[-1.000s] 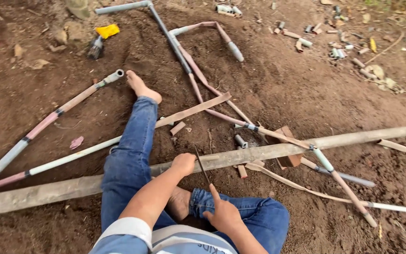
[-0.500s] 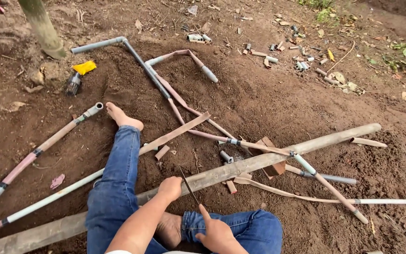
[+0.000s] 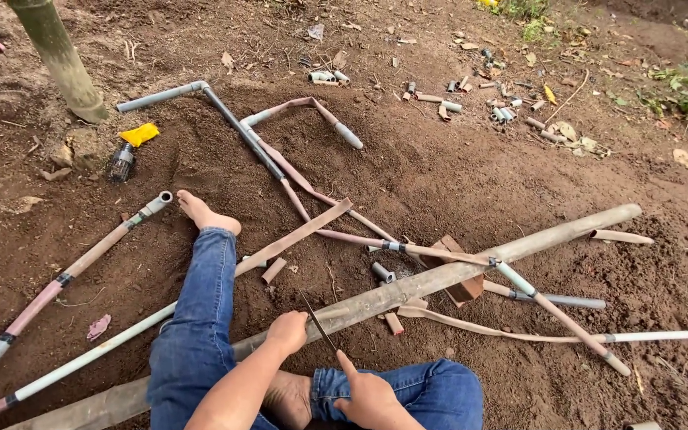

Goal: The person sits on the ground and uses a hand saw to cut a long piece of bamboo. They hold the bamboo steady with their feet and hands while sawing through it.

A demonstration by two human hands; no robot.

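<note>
- The person sits on the dirt ground (image 3: 471, 167) with one leg stretched out and the other one folded in.
- A long grey pole (image 3: 471, 267) lies flat on the ground across the person's lap. It runs from low on the left up to the far right.
- The left hand (image 3: 288, 332) rests on top of the pole. Its grip is curled shut around the pole and presses it down.
- The right hand (image 3: 370, 398) holds a thin dark saw blade (image 3: 317, 320). Its grip is closed around the near end of the blade, with one finger stuck out along it.
- The blade stands tilted and its edge touches the pole just beside the left hand.
- The pole looks whole. I cannot see a deep cut, so I think the sawing has only just started and most of it is left to do.
- The pole is dusty, pale and straight, with a round end far off on the right.
- A brick block (image 3: 459, 287) sits under the pole near its middle.
- Thin pink and grey pipes (image 3: 288, 171) joined with dark tape lie on the ground around the legs.
- Little cut pipe bits (image 3: 503, 111) are scattered well apart, up at the top.
- A yellow-handled brush (image 3: 130, 143) lies near a green post (image 3: 56, 56).
</note>
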